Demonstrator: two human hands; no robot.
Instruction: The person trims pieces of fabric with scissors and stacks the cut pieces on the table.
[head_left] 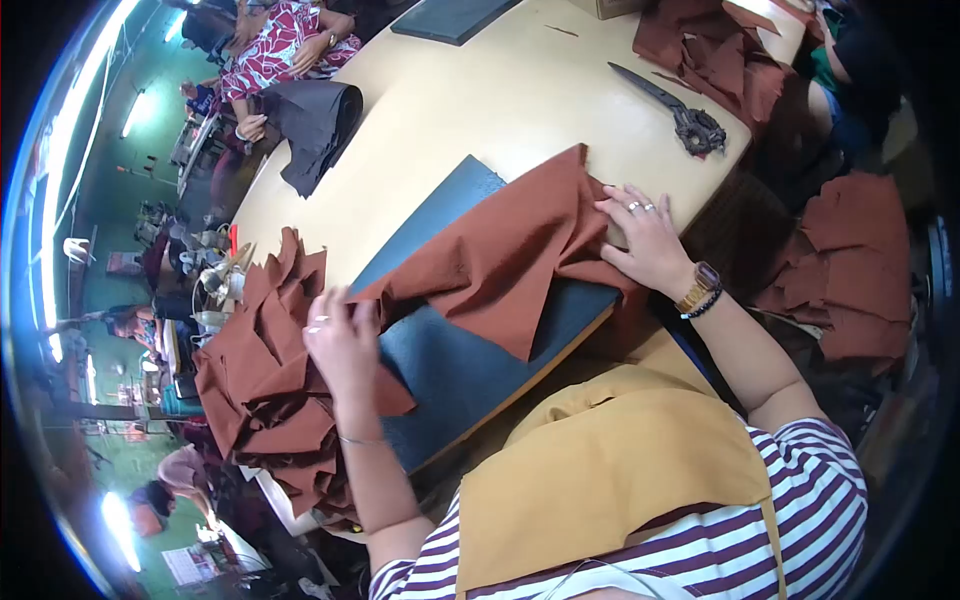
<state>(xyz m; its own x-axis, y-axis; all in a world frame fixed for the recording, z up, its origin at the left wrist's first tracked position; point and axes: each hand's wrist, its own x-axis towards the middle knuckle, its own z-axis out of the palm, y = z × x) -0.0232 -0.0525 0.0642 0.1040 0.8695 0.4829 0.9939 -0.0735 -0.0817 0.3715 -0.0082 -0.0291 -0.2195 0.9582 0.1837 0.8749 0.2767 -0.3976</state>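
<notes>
A reddish-brown piece of cloth (pixel 500 260) lies loosely folded and wrinkled across a dark blue board (pixel 450 370). At the cloth's right edge, my right hand (pixel 645 240) has thumb and fingers closed on it. My left hand (pixel 342 345) is at the cloth's left end, its fingers bent and slightly blurred, seemingly pinching the edge. Just beside and under my left hand sits a heap of reddish-brown cut cloth pieces (pixel 270 350).
Large dark scissors (pixel 680 115) lie on the pale table (pixel 540 90) near its right end. More brown cloth (pixel 710 60) is at the far right, and a stack (pixel 850 270) stands beside me. Across the table, a person (pixel 285 50) is by dark cloth (pixel 315 125).
</notes>
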